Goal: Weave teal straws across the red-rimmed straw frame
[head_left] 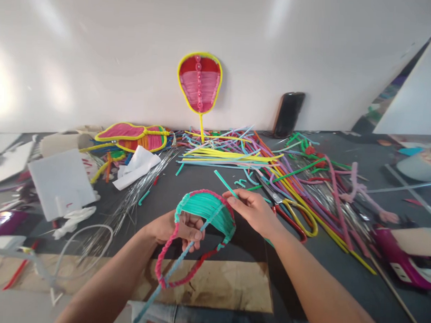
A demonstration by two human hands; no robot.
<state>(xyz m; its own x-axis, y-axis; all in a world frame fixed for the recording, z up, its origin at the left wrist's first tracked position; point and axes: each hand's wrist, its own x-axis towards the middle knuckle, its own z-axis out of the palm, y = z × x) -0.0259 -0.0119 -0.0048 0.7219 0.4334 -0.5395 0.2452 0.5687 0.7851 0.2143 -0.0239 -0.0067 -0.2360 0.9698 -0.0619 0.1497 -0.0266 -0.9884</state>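
Over the front of the table is a loop-shaped pipe-cleaner frame (168,247) in twisted pink and red, with a light-blue stem running across it. Its upper part is filled with rows of turquoise pipe cleaner (202,204); the lower part is an open loop. My left hand (184,230) is closed round the blue stem, thumb in front and fingers partly behind the frame. At the frame's upper right edge, my right hand (251,208) pinches a short turquoise pipe-cleaner end (223,182) that points up and left.
Loose pipe cleaners (233,155) lie in a heap behind the frame. Yellow-handled scissors (299,210) rest to the right. A pink-and-yellow pipe-cleaner fan (200,82) and a phone (289,114) lean on the white wall. Folded white papers (62,183) and thin wires (128,200) lie left.
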